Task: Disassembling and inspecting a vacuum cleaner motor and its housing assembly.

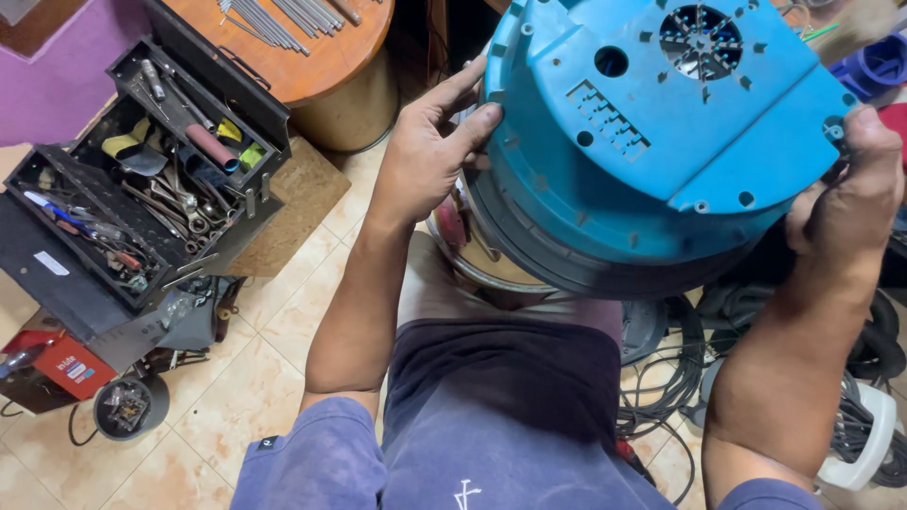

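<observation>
A large round blue plastic housing [652, 142] with a grey rim fills the upper right of the head view, its underside facing me with a round vent grille and several small holes. My left hand [430, 151] grips its left edge, thumb and fingers over the rim. My right hand [855, 184] holds its right edge. A shiny metal drum [477, 250] shows just below the housing, mostly hidden by it.
An open black tool box [142, 179] full of wrenches and screwdrivers sits on the tiled floor at left. A round wooden table [312, 57] carries metal rods. A red box [61, 364] lies lower left. Black cables [675, 378] and hoses lie at right.
</observation>
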